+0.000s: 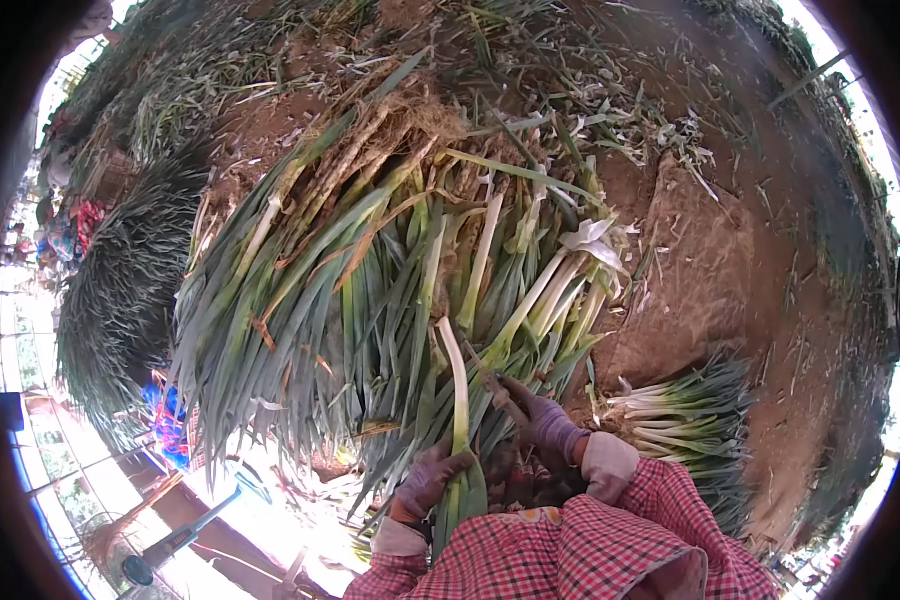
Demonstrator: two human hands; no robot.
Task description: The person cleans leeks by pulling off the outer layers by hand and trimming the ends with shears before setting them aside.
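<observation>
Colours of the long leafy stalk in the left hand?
The stalk shades from white to green; head view.

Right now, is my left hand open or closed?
Closed: your left hand wraps around a leek, whose pale stalk extends beyond the grip.

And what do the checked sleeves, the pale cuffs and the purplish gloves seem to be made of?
Checked sleeves: woven fabric, probably cotton or a blend, matte, with soft folds.
Pale cuffs: likely cloth too, matte and creased; fibre unclear.
Purplish gloves: close-fitting, mostly matte, perhaps knit or thin rubber; too small to tell.
</observation>
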